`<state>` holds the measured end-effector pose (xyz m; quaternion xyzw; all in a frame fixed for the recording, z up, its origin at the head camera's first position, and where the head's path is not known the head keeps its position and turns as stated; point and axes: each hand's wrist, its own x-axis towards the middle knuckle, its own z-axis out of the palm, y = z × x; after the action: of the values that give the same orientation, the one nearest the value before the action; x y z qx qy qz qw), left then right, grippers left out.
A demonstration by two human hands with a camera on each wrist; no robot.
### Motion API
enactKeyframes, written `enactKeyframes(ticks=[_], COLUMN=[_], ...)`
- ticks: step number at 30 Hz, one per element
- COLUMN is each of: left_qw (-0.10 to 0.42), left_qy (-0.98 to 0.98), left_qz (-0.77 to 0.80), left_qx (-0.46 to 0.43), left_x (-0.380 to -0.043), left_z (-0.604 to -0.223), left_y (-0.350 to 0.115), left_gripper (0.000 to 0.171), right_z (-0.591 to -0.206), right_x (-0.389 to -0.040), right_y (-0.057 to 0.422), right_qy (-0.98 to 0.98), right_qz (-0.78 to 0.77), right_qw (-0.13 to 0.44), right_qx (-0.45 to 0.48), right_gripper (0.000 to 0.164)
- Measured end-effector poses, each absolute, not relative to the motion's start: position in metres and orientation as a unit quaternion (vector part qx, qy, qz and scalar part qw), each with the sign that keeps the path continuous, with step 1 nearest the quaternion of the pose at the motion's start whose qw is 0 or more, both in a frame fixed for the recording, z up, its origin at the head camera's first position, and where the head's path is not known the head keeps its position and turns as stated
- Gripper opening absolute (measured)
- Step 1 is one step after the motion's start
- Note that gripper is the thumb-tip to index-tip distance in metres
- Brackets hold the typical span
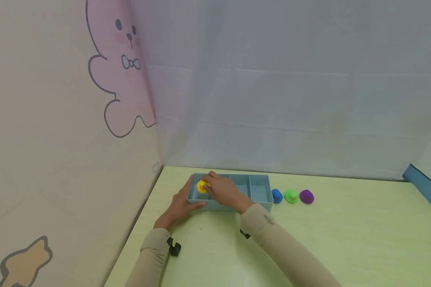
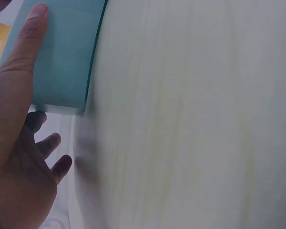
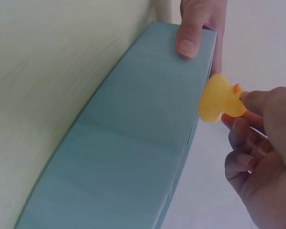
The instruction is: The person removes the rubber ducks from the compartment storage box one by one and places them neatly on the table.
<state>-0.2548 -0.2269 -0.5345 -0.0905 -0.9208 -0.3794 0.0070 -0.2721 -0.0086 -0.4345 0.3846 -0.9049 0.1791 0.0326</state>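
Observation:
A yellow rubber duck (image 1: 202,186) is pinched between the thumb and fingers of my right hand (image 1: 223,190), over the left compartment of a blue-grey divided box (image 1: 219,206). In the right wrist view, the duck (image 3: 212,102) appears just above the box's rim, its orange beak beside the thumb. My left hand (image 1: 179,207) holds the box's left end. Its thumb lies on the front wall and its fingers run along the left side; in the left wrist view several of those fingers (image 2: 48,144) bend loosely beyond the end wall.
Right of the box, a blue duck (image 1: 277,196), a green duck (image 1: 291,196) and a purple duck (image 1: 307,196) stand in a row on the pale yellow table (image 1: 359,235). A pale curtain (image 1: 291,99) hangs behind the table, and a printed cloth (image 1: 57,119) hangs at the left.

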Motion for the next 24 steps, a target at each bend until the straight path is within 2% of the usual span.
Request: enactKeyframes(ticks=[24], left_qw=[-0.013], left_qy=[-0.921], left_qz=[-0.384], left_qx=[-0.066], left_x=[-0.258], left_z=[-0.538], left_y=[-0.224], left_gripper=[0.117], right_z=[-0.437], right_x=[-0.272], right_y=[0.06], right_qy=[-0.914], right_qz=[0.195], right_qw=[0.041], right_qx=[0.353], right_gripper=[0.034])
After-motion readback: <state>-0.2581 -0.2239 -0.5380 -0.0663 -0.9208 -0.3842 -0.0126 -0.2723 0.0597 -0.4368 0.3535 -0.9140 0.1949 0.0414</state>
